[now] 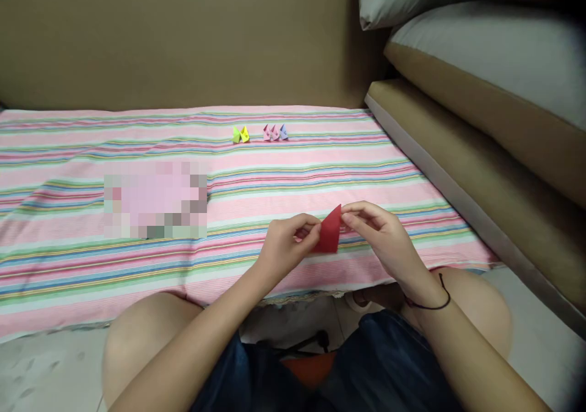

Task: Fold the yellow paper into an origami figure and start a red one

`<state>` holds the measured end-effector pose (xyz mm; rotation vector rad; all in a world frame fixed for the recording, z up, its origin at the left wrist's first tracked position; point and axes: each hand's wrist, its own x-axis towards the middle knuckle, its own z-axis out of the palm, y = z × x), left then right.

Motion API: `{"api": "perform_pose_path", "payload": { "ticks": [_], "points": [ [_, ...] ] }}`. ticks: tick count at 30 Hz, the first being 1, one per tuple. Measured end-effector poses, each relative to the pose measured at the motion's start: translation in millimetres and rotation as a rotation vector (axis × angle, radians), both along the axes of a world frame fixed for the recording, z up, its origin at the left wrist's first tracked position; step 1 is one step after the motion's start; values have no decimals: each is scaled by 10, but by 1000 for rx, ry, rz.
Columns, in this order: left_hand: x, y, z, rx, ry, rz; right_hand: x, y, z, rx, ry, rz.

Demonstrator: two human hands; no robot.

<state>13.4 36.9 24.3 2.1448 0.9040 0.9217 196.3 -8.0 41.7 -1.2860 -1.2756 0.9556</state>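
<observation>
A piece of red paper (330, 235), folded to a pointed shape, is held up in front of me just above the striped cloth. My left hand (293, 238) pinches its left side between thumb and fingers. At its upper right tip, the thumb and fingers of my right hand (378, 226) are pinched together on the edge. A dark cord bracelet circles my right wrist. Part of the paper's left side is hidden behind my left fingers.
Farther back on the striped cloth (274, 186) stand small folded paper pieces: a green and yellow pair (240, 134) and a pink and purple group (275, 132). A blurred pinkish patch (155, 198) lies left. Sofa cushions (485, 125) are stacked at right.
</observation>
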Motion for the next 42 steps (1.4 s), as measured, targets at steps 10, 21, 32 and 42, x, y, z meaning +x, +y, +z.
{"api": "perform_pose_path", "payload": {
  "ticks": [10, 21, 32, 42],
  "points": [
    [-84, -212, 292, -587, -353, -120, -302, -161, 351, 24, -53, -91],
    [-143, -256, 374, -486, -299, -146, -368, -239, 449, 15, -49, -55],
    [-132, -265, 388, -518, -317, -134, -373, -207, 451, -35, -46, -1],
    [-209, -174, 429, -923, -420, -304, -327, -103, 328, 68, 134, -60]
  ]
}}
